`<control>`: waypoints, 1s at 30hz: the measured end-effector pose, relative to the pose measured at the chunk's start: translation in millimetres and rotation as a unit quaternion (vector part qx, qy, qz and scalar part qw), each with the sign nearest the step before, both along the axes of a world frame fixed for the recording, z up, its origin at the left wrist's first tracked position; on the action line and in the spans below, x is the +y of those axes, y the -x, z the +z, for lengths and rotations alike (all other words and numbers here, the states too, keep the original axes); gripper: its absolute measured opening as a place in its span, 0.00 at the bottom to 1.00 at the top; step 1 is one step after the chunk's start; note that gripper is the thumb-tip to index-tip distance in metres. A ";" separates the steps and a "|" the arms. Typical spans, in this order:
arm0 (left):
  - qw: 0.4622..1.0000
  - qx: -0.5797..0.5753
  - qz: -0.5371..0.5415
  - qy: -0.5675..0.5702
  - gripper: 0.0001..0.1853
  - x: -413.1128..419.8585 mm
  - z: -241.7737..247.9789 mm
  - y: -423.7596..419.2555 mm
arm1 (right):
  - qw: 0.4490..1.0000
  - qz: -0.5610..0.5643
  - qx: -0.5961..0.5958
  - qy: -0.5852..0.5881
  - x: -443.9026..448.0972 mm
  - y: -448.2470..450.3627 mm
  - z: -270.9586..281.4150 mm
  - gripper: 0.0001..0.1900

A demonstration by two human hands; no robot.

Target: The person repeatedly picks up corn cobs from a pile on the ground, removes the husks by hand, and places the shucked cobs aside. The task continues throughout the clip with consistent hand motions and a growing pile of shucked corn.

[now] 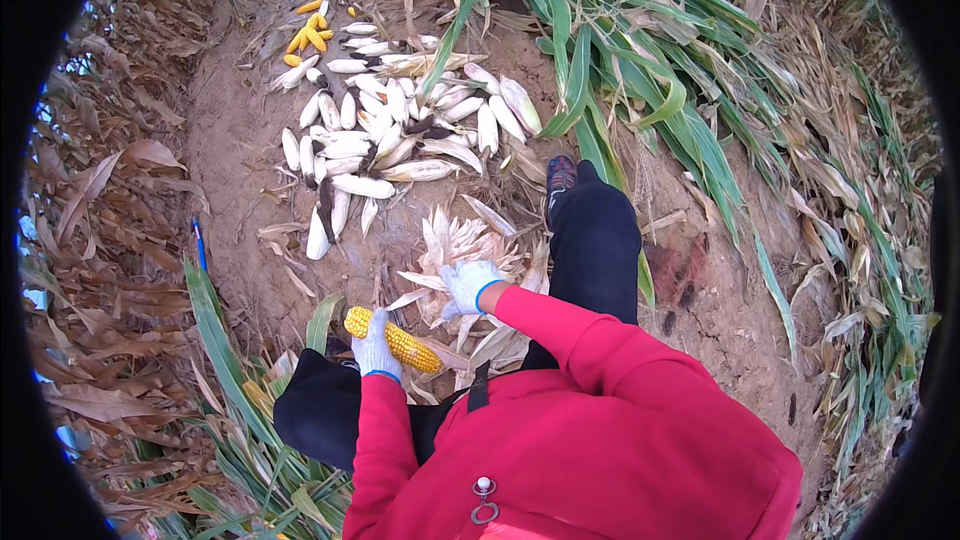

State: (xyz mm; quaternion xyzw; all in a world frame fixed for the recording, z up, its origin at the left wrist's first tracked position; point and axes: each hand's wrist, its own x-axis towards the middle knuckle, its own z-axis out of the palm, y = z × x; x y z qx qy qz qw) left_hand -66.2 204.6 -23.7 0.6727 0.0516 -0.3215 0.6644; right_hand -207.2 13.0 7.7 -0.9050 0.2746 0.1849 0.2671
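Observation:
My left hand [377, 351], in a white knit glove with a blue cuff edge, grips a husked yellow corn cob [409, 349] near my left knee. In a matching glove, my right hand [468, 286] is over a heap of pale, loose corn husks [457, 236] between my legs; the palm side is hidden, so whether it grasps a husk does not show. Ahead of both hands lies a spread of corn ears in whitish husks [360, 146]. Beyond them at the upper left is a small pile of husked yellow cobs [309, 36].
Cut green corn stalks and leaves [675, 67] lie at the upper right, with more green leaves [225, 345] at the lower left. Dry brown leaves [112, 300] line the left side. A blue pen-like object [199, 244] stands at their edge. Reddish netting-like material [675, 266] lies right of my leg.

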 end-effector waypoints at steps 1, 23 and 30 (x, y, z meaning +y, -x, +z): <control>0.999 -0.049 -0.020 0.008 0.23 -0.8 4.3 -11.3 | 0.980 0.138 0.125 0.070 7.4 3.5 2.1 0.44; 0.982 0.058 -0.102 0.148 0.16 -32.9 67.1 5.3 | 0.957 0.001 -0.151 -0.248 26.3 -21.8 68.0 0.35; 0.941 -0.081 -0.328 -0.033 0.34 -42.5 43.1 24.8 | 0.733 -0.310 -0.275 -0.539 16.2 -26.4 3.6 0.29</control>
